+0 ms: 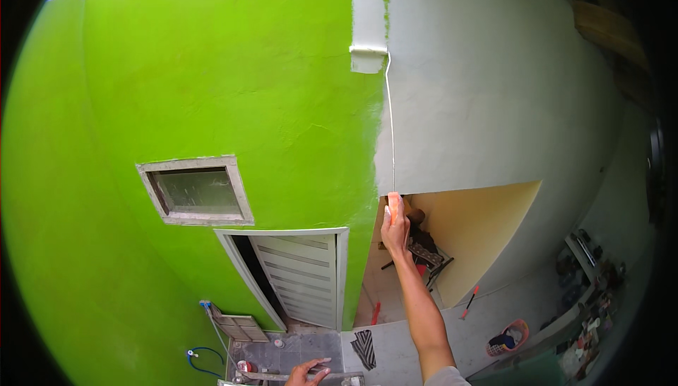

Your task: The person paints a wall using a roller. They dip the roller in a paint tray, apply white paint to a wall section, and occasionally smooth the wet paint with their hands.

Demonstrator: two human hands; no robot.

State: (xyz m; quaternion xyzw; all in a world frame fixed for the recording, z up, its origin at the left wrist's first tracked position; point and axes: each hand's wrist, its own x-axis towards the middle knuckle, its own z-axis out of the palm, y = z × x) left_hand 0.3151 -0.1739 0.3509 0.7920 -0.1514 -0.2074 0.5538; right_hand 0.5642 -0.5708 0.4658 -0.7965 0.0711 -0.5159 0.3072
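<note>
My right hand (397,229) is closed around the orange handle of a paint roller (392,121), arm stretched forward and up. The long thin white frame leads up to the white roller head (369,50), which lies against the wall near its corner. A white painted strip (369,4) runs above and just below the roller head, over the bright green wall (233,68). Low in the view, my left hand (308,373) has its fingers stretched and apart, over or beside a horizontal bar (272,377); whether it touches the bar I cannot tell.
Right of the corner is a pale grey wall (487,96) with an opening; a dark shape and chair (427,252) show inside. Left are a small framed window (194,189) and a white slatted door (300,273). Below lie a striped cloth (364,349) and a pink basket (519,329).
</note>
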